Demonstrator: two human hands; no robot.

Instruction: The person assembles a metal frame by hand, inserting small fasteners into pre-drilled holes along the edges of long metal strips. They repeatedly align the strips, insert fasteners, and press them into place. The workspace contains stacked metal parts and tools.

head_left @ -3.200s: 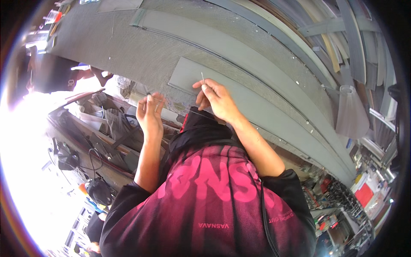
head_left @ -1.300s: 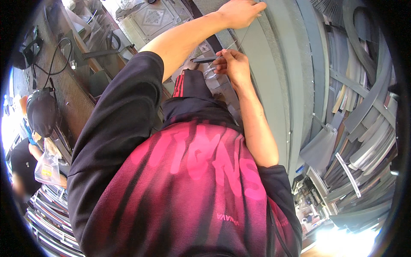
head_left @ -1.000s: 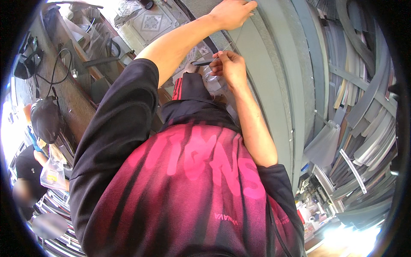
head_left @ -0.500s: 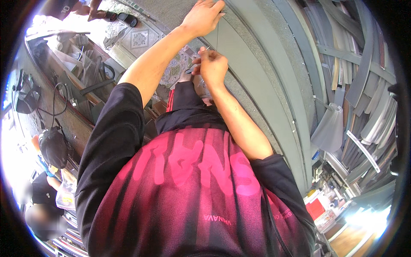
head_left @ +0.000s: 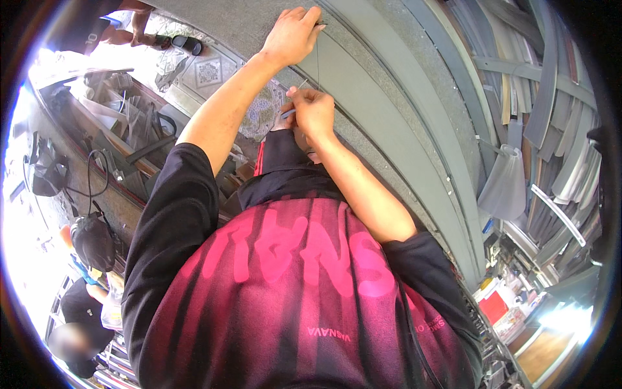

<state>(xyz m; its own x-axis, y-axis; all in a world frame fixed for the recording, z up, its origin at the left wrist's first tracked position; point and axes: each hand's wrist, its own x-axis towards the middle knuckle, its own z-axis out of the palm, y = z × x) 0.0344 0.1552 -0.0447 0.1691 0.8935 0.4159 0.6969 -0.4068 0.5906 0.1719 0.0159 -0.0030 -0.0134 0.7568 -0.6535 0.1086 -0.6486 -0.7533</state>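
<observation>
My left hand (head_left: pixel 291 37) is raised at the far side, its fingers closed in a pinch on a thin dark thread (head_left: pixel 318 58). From those fingertips the thread runs down toward my right hand (head_left: pixel 313 115). My right hand is closed too, thumb and fingers together on a thin, needle-like metal piece (head_left: pixel 302 85) that sticks out above them. Most of that piece is hidden in the grip. Just right of both hands lie long grey panels (head_left: pixel 382 110), which look curved in this view.
Many grey strips (head_left: pixel 564 117) hang or lean at the right, near a translucent cone (head_left: pixel 506 185). Offcuts and scraps (head_left: pixel 126 107) fill the left side by a black cable (head_left: pixel 97 172). Patterned tile floor (head_left: pixel 208 72) shows ahead. Other people are at the upper left and lower left.
Both hands have shifted slightly left and nearer to me in the picture. The thread still spans between them, and both pinches remain closed. The whole view has moved a little.
</observation>
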